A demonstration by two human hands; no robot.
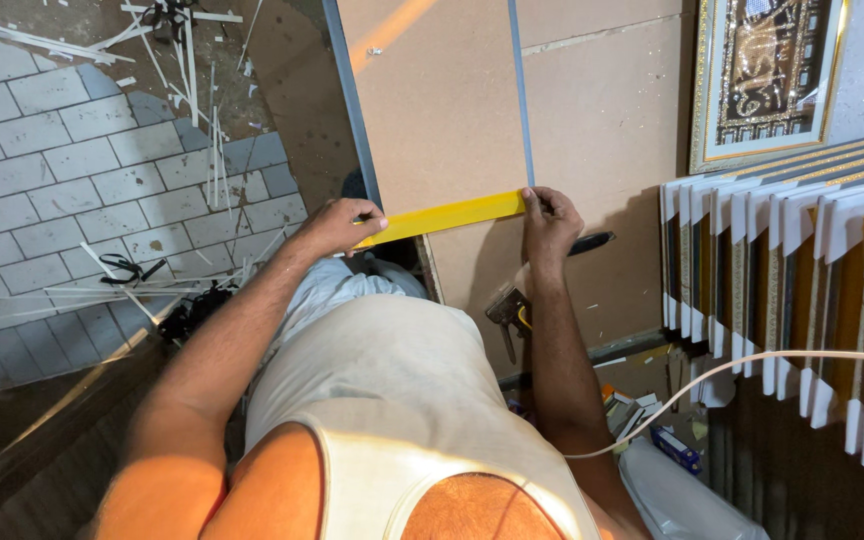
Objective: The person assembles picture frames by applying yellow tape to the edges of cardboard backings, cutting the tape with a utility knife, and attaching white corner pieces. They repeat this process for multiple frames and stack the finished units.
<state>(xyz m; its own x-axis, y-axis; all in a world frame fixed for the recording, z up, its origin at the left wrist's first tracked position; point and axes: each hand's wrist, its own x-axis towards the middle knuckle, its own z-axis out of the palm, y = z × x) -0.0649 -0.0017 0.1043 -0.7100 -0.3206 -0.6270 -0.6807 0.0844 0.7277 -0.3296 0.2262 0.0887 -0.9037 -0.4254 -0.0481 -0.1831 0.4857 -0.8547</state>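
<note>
Now the left hand (337, 225) closes on one end of a yellow ruler (447, 217), fingers curled over it at the near-left edge of a brown board (442, 110). The right hand (550, 222) pinches the ruler's other end, fingertips pressed down on it and on the board. The ruler lies flat across the board, stretched between both hands and slightly slanted, its right end higher in the view. A thin blue-grey line (520, 90) runs up the board from the ruler's right end, and a grey strip (350, 95) borders the board's left edge. Just right of the ruler's right end, beside the right hand, a dark pen-like tool (590, 241) rests on the board. Below the ruler, near the right forearm, lies a staple gun (508, 312). Well right of the board stands a row of white-edged picture frames (792, 260), with a gilt-framed picture (767, 75) above them. Left of the board, grey paving (62, 170) carries scattered white offcuts (167, 60).
</note>
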